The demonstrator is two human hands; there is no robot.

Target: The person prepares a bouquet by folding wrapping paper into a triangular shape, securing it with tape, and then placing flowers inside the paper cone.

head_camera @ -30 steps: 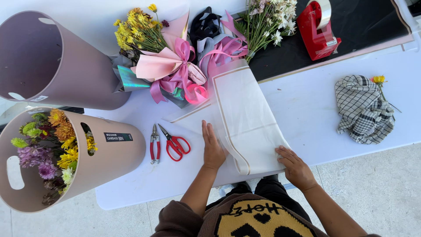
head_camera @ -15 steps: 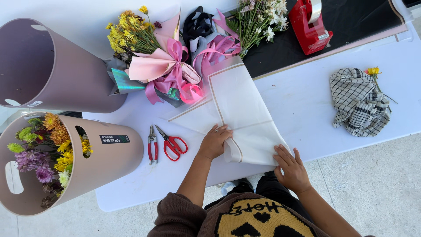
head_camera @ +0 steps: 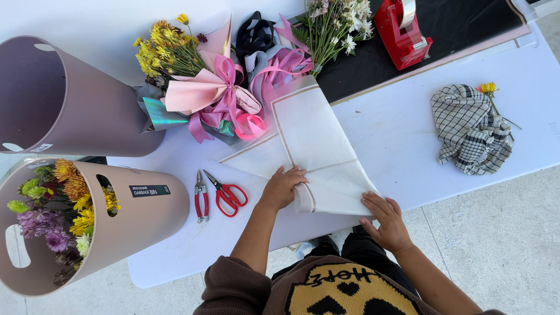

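Two bare hands work a sheet of white wrapping paper (head_camera: 318,151) on a white table (head_camera: 396,140): the right hand (head_camera: 385,221) lies open and flat at the paper's near corner, while the left hand (head_camera: 283,188) curls its fingers over a folded edge. Just left of the left hand lie red scissors (head_camera: 228,195) and red-handled pliers (head_camera: 200,195). Beyond the hands, a pink-ribboned bouquet (head_camera: 204,87) rests beside the paper's far end, with a red tape dispenser (head_camera: 402,32) farther back.
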